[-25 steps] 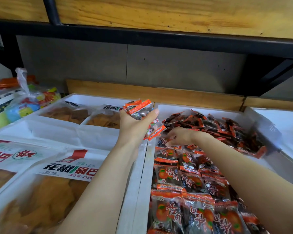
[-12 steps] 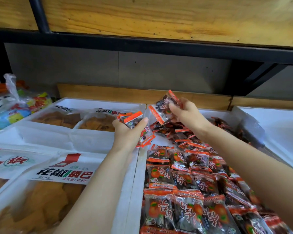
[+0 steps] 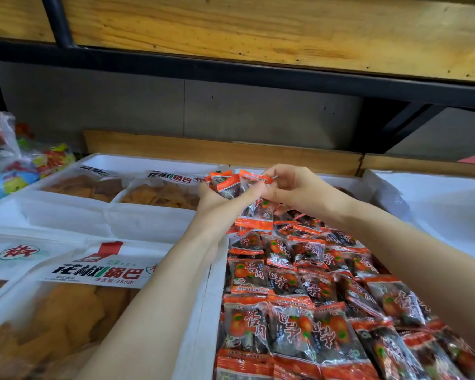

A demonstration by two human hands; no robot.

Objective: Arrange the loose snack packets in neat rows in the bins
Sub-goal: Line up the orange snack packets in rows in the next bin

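A pale wooden board (image 3: 258, 28) with visible grain runs overhead, carried on a black metal beam (image 3: 231, 69) and crossed by a black upright post (image 3: 56, 20). Below it stands a grey panelled wall (image 3: 107, 105) with a vertical seam. A black diagonal brace (image 3: 401, 124) slants at the right. A low wooden rail (image 3: 176, 146) runs along the wall's foot. The light is soft and even.

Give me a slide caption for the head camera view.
Left hand and right hand hold orange snack packets above the white bin.

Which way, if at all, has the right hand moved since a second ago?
Yes. The right hand has risen from the packet pile toward the wooden back rail, now meeting the stack of packets in the left hand.
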